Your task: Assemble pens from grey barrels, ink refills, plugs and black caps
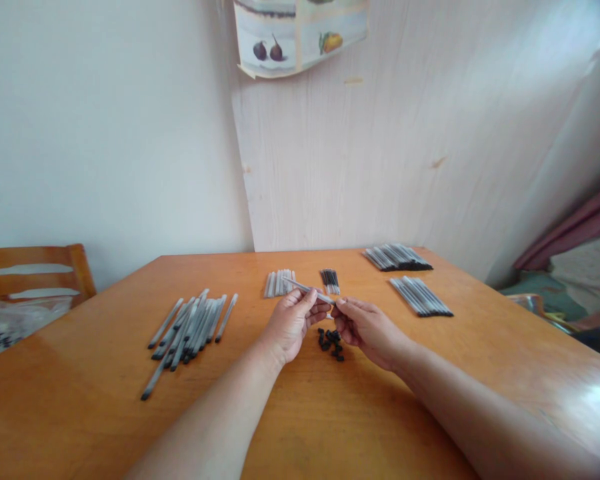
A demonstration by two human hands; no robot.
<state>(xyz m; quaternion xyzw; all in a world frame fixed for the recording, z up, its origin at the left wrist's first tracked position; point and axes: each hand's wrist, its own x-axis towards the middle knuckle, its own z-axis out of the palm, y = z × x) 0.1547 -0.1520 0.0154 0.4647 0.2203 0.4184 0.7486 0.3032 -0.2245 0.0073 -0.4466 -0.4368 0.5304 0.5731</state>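
A slim translucent pen (298, 285) is held slanted above the middle of the table. My left hand (291, 325) is closed round its barrel, thumb on top. At its lower right end, the fingers of my right hand (370, 332) pinch it; a dark bit shows there, but the fingertips hide what it is. Just below the hands lies a small heap of black plugs (331, 343). Beyond them are a row of clear pen barrels (275, 285) and a bunch of thin dark refills (331, 280).
On the left, a loose pile of pens with dark ends (195, 330) lies on the wooden table (300, 427). Two neat rows of pens, a near one (420, 297) and a far one (397, 257), lie at the right. A chair (35, 273) with a plastic bag (23, 327) stands left.
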